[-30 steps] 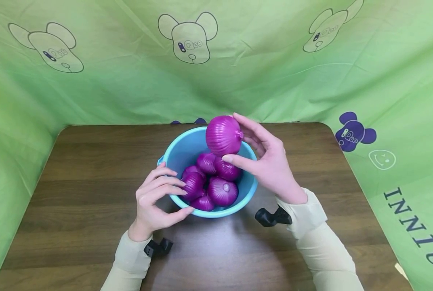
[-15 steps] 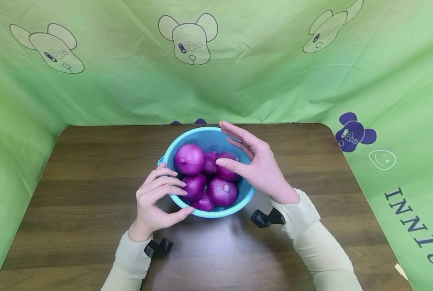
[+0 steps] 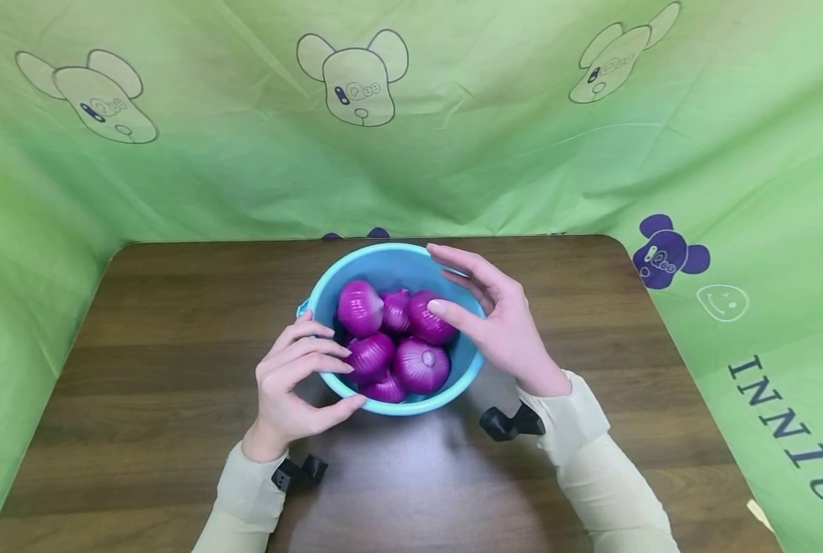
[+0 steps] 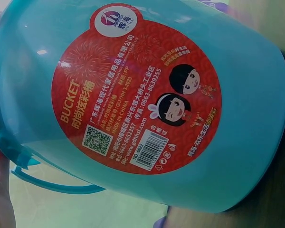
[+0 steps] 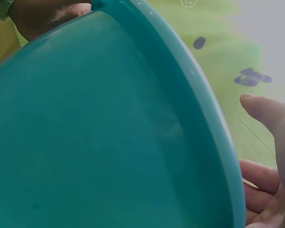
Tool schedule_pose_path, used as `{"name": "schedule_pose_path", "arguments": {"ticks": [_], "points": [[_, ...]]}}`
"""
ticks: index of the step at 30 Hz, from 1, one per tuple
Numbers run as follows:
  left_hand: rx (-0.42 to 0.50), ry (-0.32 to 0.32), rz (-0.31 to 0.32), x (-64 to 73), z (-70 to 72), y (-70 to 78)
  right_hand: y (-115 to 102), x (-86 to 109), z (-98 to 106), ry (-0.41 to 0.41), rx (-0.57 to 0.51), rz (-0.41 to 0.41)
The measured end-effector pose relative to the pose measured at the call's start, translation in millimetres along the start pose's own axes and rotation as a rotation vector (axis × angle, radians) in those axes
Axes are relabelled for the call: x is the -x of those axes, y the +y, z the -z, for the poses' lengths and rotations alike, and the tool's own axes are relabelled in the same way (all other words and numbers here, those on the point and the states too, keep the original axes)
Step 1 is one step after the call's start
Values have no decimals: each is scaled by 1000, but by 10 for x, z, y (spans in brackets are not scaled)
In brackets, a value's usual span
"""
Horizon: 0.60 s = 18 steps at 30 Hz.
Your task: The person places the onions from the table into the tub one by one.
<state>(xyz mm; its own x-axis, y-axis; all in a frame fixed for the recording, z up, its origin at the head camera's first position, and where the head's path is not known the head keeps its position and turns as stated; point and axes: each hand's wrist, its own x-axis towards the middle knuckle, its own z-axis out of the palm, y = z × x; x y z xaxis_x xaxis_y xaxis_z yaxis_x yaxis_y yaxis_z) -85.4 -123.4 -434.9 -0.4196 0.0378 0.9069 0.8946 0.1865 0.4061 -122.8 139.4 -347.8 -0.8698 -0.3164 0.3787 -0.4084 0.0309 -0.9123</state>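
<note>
A light-blue bucket [image 3: 411, 408] stands on the table and holds several shiny purple onions. One onion [image 3: 360, 308] lies at the back left inside it, and another onion [image 3: 421, 365] at the front shows its round end. My left hand [image 3: 294, 384] rests on the left rim, fingertips reaching over the edge and thumb along the front rim. My right hand [image 3: 501, 319] hovers over the right rim with fingers and thumb spread, holding nothing. Its thumb overlaps the right onion [image 3: 431, 316] in the head view; whether they touch I cannot tell.
The brown wooden table [image 3: 163, 369] ends at a green printed cloth [image 3: 246, 177] behind and on both sides. A red label [image 4: 137, 95] is on the bucket's outer wall, and a blue handle [image 4: 61, 186] hangs beside it.
A second ago my right hand held an onion above the bucket; it was let go inside at the back left, where it has since turned and settled. My left hand has stayed put.
</note>
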Motion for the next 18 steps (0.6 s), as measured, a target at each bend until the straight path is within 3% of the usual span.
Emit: {"name": "schedule_pose_path", "arguments": {"ticks": [5, 11, 15, 18], "points": [[-11, -6, 11, 18, 26, 1, 61, 37, 33, 34, -30, 39], [13, -27, 52, -6, 71, 48, 136, 59, 173, 90, 30, 57], [1, -16, 62, -136, 148, 74, 162, 28, 337, 123, 93, 70], [-73, -6, 75, -280, 251, 35, 167, -18, 502, 148, 174, 56]]}}
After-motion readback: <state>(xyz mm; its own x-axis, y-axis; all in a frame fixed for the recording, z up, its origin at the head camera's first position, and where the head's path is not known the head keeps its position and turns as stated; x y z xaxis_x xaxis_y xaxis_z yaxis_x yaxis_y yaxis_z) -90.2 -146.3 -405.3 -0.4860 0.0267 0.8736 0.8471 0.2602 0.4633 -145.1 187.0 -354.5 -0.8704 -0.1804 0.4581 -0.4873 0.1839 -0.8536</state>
